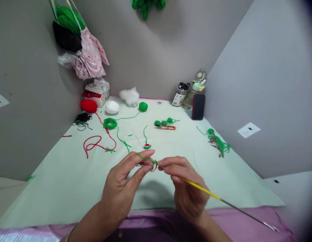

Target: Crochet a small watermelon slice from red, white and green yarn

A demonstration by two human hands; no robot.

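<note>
Between thumb and fingers my left hand (124, 178) pinches a small crochet piece (153, 167) in white, red and green. Green yarn (143, 157) runs over the left fingers to that piece. My right hand (188, 183) is closed on a crochet hook (206, 191) with a yellow grip; its near metal end points down to the right. The hook's working tip meets the crochet piece, though the exact stitch is too small to tell. Just beyond the fingers lies a small red, white and green crocheted piece (147, 146) with a green tail.
Red (89, 106), white (112, 107) and green yarn balls (143, 107) sit toward the back, beside white stuffing (130, 96). Orange thread snips (166, 128) lie mid-table. At the right stand a phone (198, 107), a pen cup (180, 95) and yarn scraps (218, 143).
</note>
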